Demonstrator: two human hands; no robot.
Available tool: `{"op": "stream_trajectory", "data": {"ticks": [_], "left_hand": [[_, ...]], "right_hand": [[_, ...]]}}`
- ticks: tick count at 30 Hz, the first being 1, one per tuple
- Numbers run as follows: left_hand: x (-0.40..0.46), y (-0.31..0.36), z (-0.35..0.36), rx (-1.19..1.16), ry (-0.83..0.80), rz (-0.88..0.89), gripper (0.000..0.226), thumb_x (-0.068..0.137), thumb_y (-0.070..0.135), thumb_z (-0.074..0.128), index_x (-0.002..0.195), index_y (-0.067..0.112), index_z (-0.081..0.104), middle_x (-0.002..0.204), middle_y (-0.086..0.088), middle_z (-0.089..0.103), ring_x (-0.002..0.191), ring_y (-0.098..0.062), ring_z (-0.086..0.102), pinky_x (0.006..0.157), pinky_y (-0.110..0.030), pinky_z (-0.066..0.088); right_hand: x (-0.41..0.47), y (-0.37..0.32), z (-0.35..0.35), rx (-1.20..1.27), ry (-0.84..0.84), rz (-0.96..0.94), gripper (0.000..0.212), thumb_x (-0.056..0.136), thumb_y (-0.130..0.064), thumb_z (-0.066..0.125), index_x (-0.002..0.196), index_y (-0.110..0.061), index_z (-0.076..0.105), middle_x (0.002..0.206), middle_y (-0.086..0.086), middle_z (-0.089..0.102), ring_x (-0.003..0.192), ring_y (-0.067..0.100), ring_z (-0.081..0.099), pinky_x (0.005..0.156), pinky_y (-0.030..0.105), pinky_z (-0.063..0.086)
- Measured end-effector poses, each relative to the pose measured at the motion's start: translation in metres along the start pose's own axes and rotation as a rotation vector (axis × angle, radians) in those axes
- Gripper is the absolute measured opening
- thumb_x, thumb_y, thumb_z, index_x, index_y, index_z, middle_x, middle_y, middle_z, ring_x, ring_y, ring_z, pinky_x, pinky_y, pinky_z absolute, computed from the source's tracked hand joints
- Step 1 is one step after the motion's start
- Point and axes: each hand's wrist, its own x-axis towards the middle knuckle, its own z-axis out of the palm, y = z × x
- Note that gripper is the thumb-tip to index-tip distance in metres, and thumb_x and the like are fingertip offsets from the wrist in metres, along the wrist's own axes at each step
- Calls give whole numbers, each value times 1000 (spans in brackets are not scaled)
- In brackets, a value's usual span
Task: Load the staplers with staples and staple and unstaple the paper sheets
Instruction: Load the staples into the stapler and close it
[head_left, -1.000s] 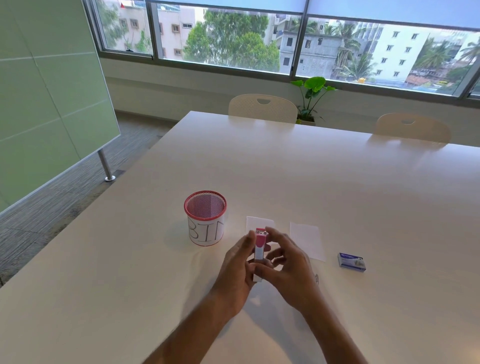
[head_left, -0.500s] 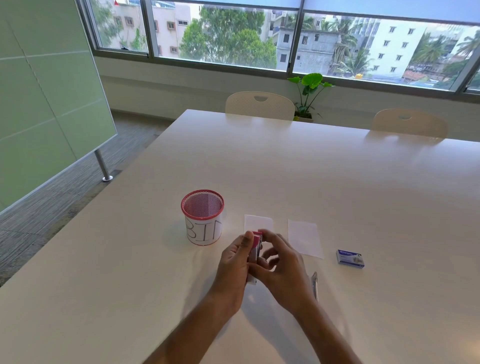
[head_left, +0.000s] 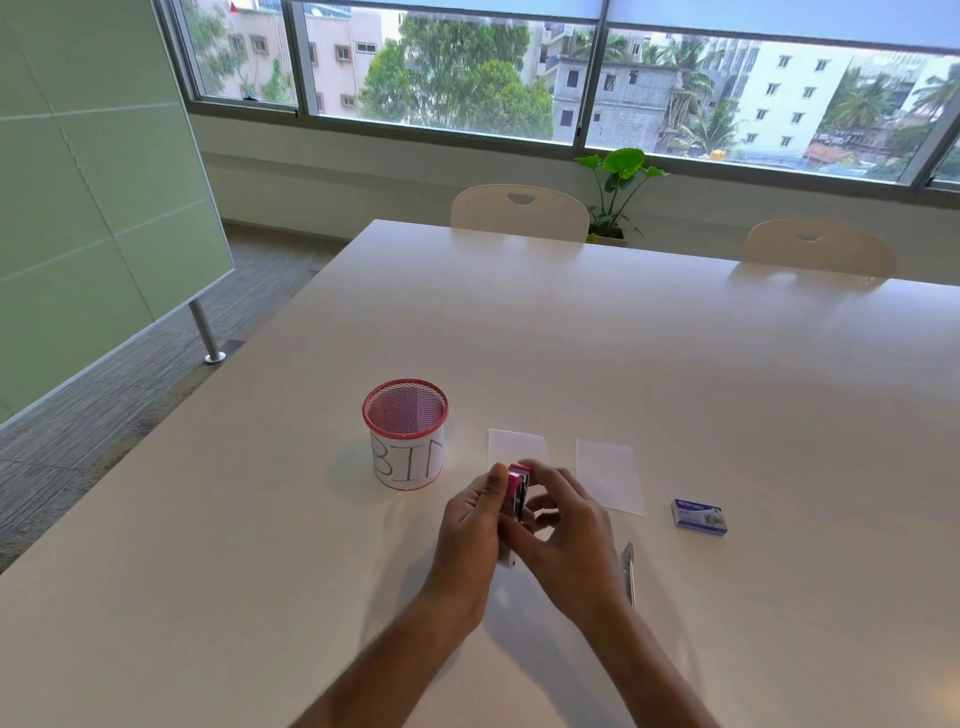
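A small pink and white stapler (head_left: 515, 493) is held above the white table (head_left: 675, 374), tipped on its side. My left hand (head_left: 472, 525) grips its left flank. My right hand (head_left: 563, 535) has its fingertips on the stapler's right side and front end. Two small white paper sheets lie just beyond: one (head_left: 514, 446) partly hidden by my hands, the other (head_left: 610, 475) to its right. A blue staple box (head_left: 698, 516) rests further right. A thin metal tool (head_left: 629, 571) lies by my right wrist.
A red mesh cup (head_left: 406, 434) labelled BIN stands left of the paper sheets. Two cream chairs (head_left: 519, 210) sit at the table's far edge, with a potted plant (head_left: 618, 192) behind. A green glass board (head_left: 93, 208) stands on the left.
The stapler has tipped over and come down closer to the table, with both hands still around it. The metal tool by my right wrist has come into sight.
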Motion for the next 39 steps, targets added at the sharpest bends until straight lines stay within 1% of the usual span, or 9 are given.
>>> {"op": "stream_trajectory", "data": {"ticks": [2,8,11,16,21,27,30,33,39], "left_hand": [[-1,0,2,10,9,-2,44,82,51,42,108,24,65,100,-7,73,96,-25,69,81,-41,58],[-3,3,2,99,46,59,38,79,55,41,95,30,65,84,5,73,74,-9,71,65,-29,59],[-3,6,0,121,68,91,33,79,54,41,91,35,65,86,12,73,79,-5,70,61,-14,53],[1,4,-4,171,76,65,31,79,55,44,83,36,69,79,14,75,78,-6,72,62,-13,52],[5,3,-7,225,59,66,35,80,54,45,85,32,71,76,13,75,76,-2,71,58,-7,49],[11,2,-11,305,101,93,23,90,43,52,84,33,71,77,14,74,77,-2,70,60,-7,49],[15,1,-15,350,137,123,17,94,30,55,92,29,72,85,12,72,81,-6,68,61,-8,51],[19,-1,-18,404,170,146,18,94,24,56,101,22,72,91,10,70,84,-7,65,62,-6,50],[22,-2,-21,411,189,143,19,93,18,57,104,15,72,91,4,71,87,-13,65,78,-26,57]], "right_hand": [[0,-1,0,-11,9,0,54,75,-23,80,125,-25,58,112,-10,61,86,6,64,71,20,58],[-3,-7,3,-55,47,13,58,75,-26,79,128,-19,57,115,-7,60,77,7,67,70,27,60],[-4,-11,5,-62,68,37,58,77,-27,78,130,-17,57,116,-5,62,72,8,69,69,31,61],[-3,-12,7,-104,89,75,59,78,-26,77,131,-13,56,108,0,69,64,8,69,70,33,61],[-2,-11,7,-154,107,84,69,80,-39,72,140,-16,45,92,-3,75,76,10,71,80,31,59],[-3,-5,8,-278,14,100,68,82,-48,65,140,-20,45,101,-1,74,85,15,70,79,31,58],[-5,-6,9,-342,-71,94,51,81,-48,63,125,-21,57,97,-2,73,78,13,68,73,25,57],[-7,-10,11,-434,-125,91,33,80,-47,61,104,-24,61,85,-4,72,64,10,58,54,10,41],[-10,-14,13,-487,-186,99,32,81,-41,62,102,-16,64,79,0,67,56,9,48,43,8,25]]}}
